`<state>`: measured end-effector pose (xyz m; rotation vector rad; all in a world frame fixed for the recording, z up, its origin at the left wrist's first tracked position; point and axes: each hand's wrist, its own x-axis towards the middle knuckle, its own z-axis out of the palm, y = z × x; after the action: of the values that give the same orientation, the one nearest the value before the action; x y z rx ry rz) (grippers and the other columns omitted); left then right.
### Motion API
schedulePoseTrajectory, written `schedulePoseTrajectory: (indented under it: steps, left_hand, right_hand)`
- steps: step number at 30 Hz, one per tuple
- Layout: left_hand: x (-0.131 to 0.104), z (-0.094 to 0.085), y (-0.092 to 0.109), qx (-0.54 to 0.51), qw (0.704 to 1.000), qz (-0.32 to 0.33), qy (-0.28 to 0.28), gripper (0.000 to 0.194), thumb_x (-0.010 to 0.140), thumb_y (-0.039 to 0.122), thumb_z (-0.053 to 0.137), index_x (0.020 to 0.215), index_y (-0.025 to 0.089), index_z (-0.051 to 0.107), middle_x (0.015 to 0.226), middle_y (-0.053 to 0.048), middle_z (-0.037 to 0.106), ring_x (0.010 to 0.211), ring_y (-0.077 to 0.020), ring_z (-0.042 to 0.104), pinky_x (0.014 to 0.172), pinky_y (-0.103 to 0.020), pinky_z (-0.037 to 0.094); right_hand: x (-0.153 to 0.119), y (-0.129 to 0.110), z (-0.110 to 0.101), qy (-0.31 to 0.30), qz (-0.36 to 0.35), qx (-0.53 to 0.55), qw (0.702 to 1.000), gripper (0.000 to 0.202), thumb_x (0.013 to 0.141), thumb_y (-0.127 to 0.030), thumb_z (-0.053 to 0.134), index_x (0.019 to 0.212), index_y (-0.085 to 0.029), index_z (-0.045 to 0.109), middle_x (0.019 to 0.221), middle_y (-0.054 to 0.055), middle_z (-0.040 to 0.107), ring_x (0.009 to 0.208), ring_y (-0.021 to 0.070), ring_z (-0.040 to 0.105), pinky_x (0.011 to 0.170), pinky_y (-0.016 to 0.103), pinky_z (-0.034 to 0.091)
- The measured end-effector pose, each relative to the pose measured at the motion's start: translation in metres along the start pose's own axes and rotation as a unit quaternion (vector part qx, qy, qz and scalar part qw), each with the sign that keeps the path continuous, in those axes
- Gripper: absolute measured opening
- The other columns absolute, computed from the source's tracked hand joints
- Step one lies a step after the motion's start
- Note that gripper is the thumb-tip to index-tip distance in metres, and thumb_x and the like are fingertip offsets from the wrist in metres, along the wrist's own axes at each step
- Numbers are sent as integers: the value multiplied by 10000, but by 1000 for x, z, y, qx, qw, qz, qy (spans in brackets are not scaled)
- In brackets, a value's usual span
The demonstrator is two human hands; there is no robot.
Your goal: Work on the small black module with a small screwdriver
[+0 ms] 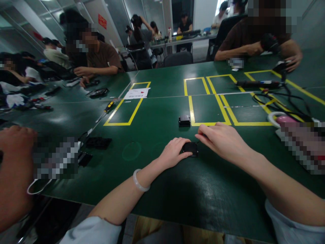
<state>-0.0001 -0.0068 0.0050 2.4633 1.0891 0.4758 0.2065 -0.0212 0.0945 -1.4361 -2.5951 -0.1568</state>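
Left hand (176, 150): closed round the near black piece (191, 149), fingers along its far side, thumb at its near edge.
Right hand (218, 135): just beyond that piece and to its right, fingers bunched narrow; a thin dark bit shows near the fingertips, too small for me to tell whether it is held.
Black piece: on the green table (152, 135), near the front edge, under the left hand.
Block (184, 120): black, standing just beyond the piece, apart from both hands, beside a yellow tape (210, 124) outline.
Bracelet (139, 181): pale, on the left wrist.
Screwdriver (109, 107): yellow and black, farther off to the left, near the sheet (137, 93).
Black tray (98, 142): well left of the left hand, or something like a tray; the view is dim there.
Neighbour's hand (17, 139): at the left edge.
Cables (286, 98): dark, tangled, on the right side.
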Motion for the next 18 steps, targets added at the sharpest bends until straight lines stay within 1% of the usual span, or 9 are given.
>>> schedulePoseTrajectory:
  steps: [3, 5, 8, 11, 13, 14, 16, 18]
  left_hand:
    - [0, 0, 0, 0, 1000, 0, 1, 361, 903, 440, 547, 1173, 206, 500, 1108, -61, 584, 1011, -236, 517, 889, -372, 425]
    - [0, 0, 0, -1, 1000, 2, 3, 360, 899, 438, 556, 1167, 205, 501, 1102, -60, 585, 1008, -234, 518, 889, -369, 425]
    - [0, 0, 0, -2, 1000, 6, 4, 358, 897, 429, 563, 1168, 205, 498, 1096, -55, 589, 999, -230, 518, 881, -361, 427]
    - [0, 1, 0, -2, 1000, 7, 5, 369, 900, 425, 560, 1189, 206, 491, 1097, -56, 588, 1006, -232, 517, 886, -364, 426]
    - [0, 0, 0, -2, 1000, 6, 5, 366, 900, 428, 557, 1186, 209, 494, 1102, -56, 587, 1013, -233, 516, 891, -367, 425]
    - [0, 0, 1, -3, 1000, 5, 5, 362, 900, 429, 556, 1181, 210, 497, 1105, -56, 586, 1015, -233, 516, 891, -368, 426]
    - [0, 0, 1, -5, 1000, 4, 5, 355, 898, 430, 558, 1169, 209, 502, 1108, -56, 587, 1014, -231, 517, 890, -367, 426]
    - [0, 0, 1, -7, 1000, 5, 4, 354, 896, 428, 563, 1165, 206, 503, 1109, -57, 588, 1015, -230, 518, 890, -365, 427]
  right_hand:
    - [0, 0, 0, 15, -26, 25, 999, 139, 947, -266, 388, 914, -201, 506, 807, 26, 658, 735, 193, 622, 666, 297, 371]
    - [-1, 0, -1, 27, -36, 45, 998, 82, 923, -240, 425, 937, -203, 497, 845, 22, 653, 767, 188, 618, 661, 285, 371]
    - [-2, -2, -2, 29, -23, 46, 998, 102, 925, -281, 433, 949, -202, 492, 832, 21, 649, 749, 190, 616, 648, 287, 366]
    - [-1, -1, -2, 9, -7, 25, 1000, 198, 953, -358, 389, 906, -200, 499, 755, 22, 645, 695, 197, 611, 654, 305, 364]
    - [-1, -1, -1, -6, -13, 22, 1000, 203, 961, -329, 368, 880, -200, 501, 736, 22, 644, 684, 193, 609, 653, 306, 362]
    - [-1, 0, -1, -5, -21, 27, 999, 175, 956, -296, 373, 891, -199, 503, 757, 25, 649, 698, 191, 611, 652, 301, 361]
    - [-1, 1, -1, 9, -36, 42, 998, 110, 929, -241, 404, 934, -196, 504, 824, 30, 657, 746, 186, 616, 657, 291, 365]
    - [-2, 1, -1, 24, -39, 56, 997, 91, 901, -221, 438, 964, -194, 497, 871, 33, 655, 780, 182, 618, 665, 283, 369]
